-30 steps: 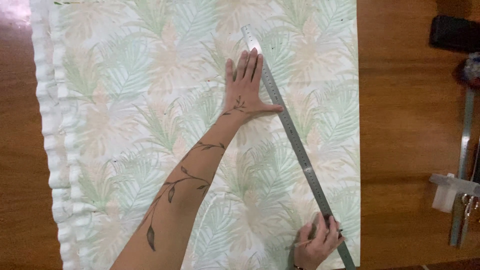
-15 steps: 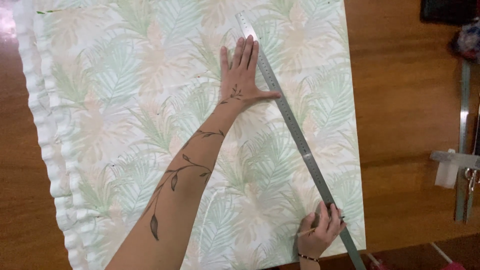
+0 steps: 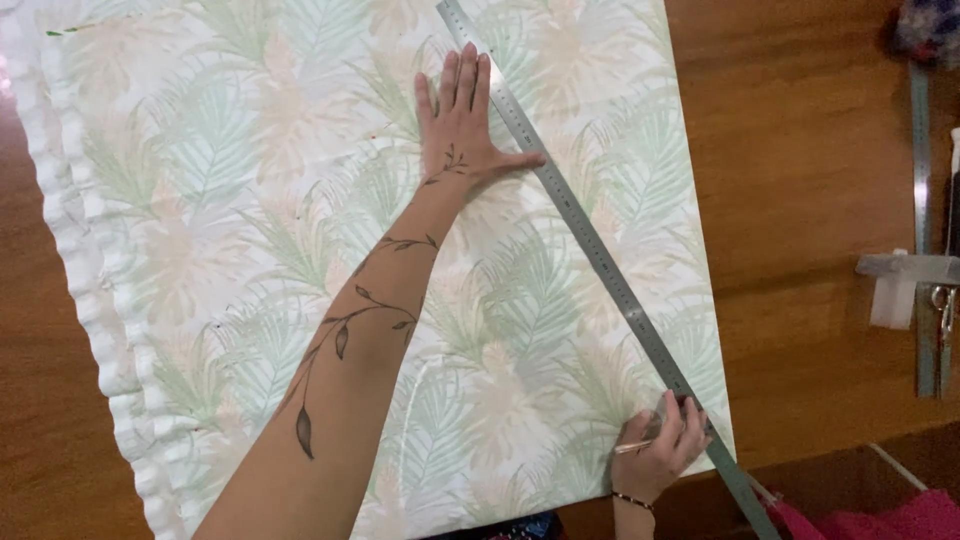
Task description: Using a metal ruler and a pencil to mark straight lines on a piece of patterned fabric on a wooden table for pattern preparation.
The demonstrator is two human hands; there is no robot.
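Note:
A stack of pale sheets printed with green and peach palm leaves (image 3: pixel 300 200) covers the wooden table. A long metal ruler (image 3: pixel 590 250) lies diagonally across it, from the top middle to the bottom right. My left hand (image 3: pixel 462 125) lies flat on the sheet, fingers spread, with the thumb pressed against the ruler's left edge. Near the stack's bottom right corner, my right hand (image 3: pixel 660 450) holds a thin pencil-like tool (image 3: pixel 632 447) against the ruler's lower end.
The wooden table (image 3: pixel 810 200) shows to the right of the sheets. A long metal bar with a white clamp block (image 3: pixel 900 285) runs along the right edge. Pink fabric (image 3: pixel 880 520) sits at the bottom right. The stack's left edge is wavy.
The view has shifted slightly, so the sheets and ruler sit further left and lower in frame. Both hands keep their places on the ruler.

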